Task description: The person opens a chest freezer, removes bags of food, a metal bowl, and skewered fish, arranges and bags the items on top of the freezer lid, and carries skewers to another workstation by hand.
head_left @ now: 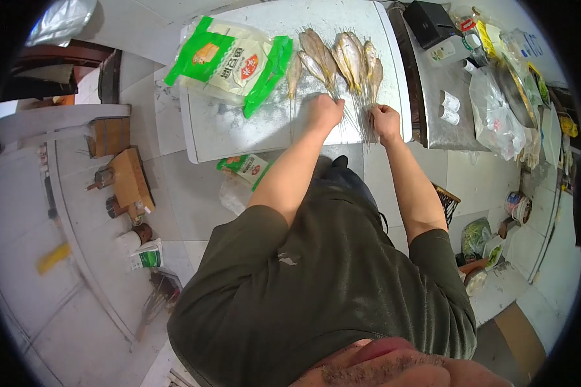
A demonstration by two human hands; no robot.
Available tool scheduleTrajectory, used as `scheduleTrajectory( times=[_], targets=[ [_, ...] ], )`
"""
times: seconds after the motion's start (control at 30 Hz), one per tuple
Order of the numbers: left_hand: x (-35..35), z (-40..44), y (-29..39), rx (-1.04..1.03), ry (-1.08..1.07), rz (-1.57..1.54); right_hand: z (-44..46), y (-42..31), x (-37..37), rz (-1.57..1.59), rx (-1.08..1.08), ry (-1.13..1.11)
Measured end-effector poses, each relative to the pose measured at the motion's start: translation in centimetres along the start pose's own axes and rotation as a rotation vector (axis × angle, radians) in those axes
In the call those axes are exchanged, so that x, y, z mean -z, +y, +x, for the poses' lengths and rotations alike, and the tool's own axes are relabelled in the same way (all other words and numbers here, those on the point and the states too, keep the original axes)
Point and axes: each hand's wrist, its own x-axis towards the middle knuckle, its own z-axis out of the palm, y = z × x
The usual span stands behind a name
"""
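Note:
On a white table (239, 132), several small yellowish fish (318, 51) lie in groups, with thin skewers running from them toward me. My left hand (325, 113) is closed at the skewer ends below the left group; its fingertips are partly hidden. At the right group of fish (376, 77), my right hand (385, 122) pinches the lower ends of the skewers (368, 129). A green and white plastic bag (229, 61) with printed lettering lies left of the fish. Whitish smears show on the tabletop near it.
Right of the table, a metal counter (439, 129) holds white cups (450, 106), a plastic jug (448, 51), a black box (429, 22) and clear plastic bags (494, 116). Another green and white bag (245, 166) is below the table's near edge. Cardboard boxes (132, 180) stand at left.

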Motion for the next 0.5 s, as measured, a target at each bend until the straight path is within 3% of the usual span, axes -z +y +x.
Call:
scheduleTrajectory(
  times=[0.07,0.2,0.3,0.33,0.4,0.5],
  targets=[
    [-1.1,0.7,0.2,0.043,-0.006,-0.024,0.1,0.2,0.4,-0.172,0.118,0.073],
    [-1.7,0.9,-0.8,-0.024,0.105,-0.147,0.1,0.0,1.3,-0.179,0.221,0.125],
    [-1.7,0.5,-1.5,0.055,0.200,-0.247,-1.6,-2.2,2.6,-0.140,0.164,0.072],
    [-1.8,0.5,-1.8,0.178,0.113,-0.540,-1.5,-1.8,2.8,-0.190,0.229,0.094],
    [-1.6,0.2,-1.8,0.128,0.220,-0.505,-1.1,-1.2,3.0,-0.290,0.362,0.134],
    [-1.5,0.1,-2.8,0.152,0.258,-0.556,-0.6,-1.0,3.7,-0.263,0.339,0.091]
  ],
)
